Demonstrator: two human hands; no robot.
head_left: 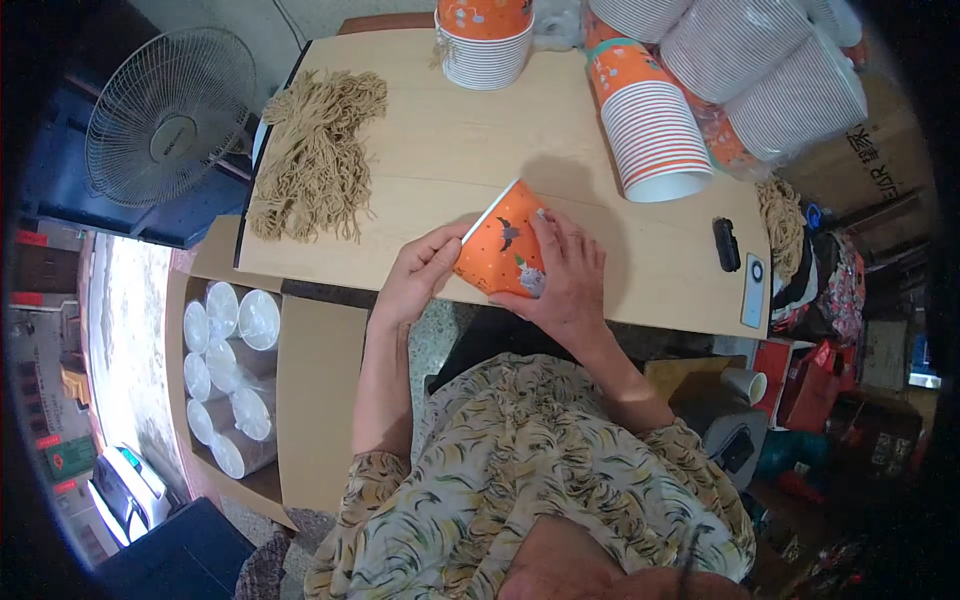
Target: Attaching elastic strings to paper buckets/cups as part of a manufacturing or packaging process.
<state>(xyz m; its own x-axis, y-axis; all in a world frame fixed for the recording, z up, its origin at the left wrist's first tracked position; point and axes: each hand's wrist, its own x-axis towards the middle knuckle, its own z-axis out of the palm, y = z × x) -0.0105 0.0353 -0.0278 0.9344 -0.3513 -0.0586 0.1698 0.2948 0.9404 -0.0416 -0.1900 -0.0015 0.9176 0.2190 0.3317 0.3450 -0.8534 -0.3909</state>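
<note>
An orange paper cup (508, 240) with a bat print and a white rim is tilted on its side between my hands, above the front edge of the table. My left hand (415, 272) is closed on its rim, at the cup's left side. Around the wall and base end is my right hand (568, 272), with fingers over the top and thumb underneath. The inside of the cup faces away to the left and is hidden. A heap of tan twisted cords (318, 155) lies on the table (450, 140) to the left.
A stack of nested cups (655, 130) lies on its side at back right, beside bagged stacks (790, 90). Another stack (487, 55) stands at the back. A black handheld object (727, 245) lies near the right edge. An open carton (325, 400) holds wrapped stacks; a fan (172, 135) stands left.
</note>
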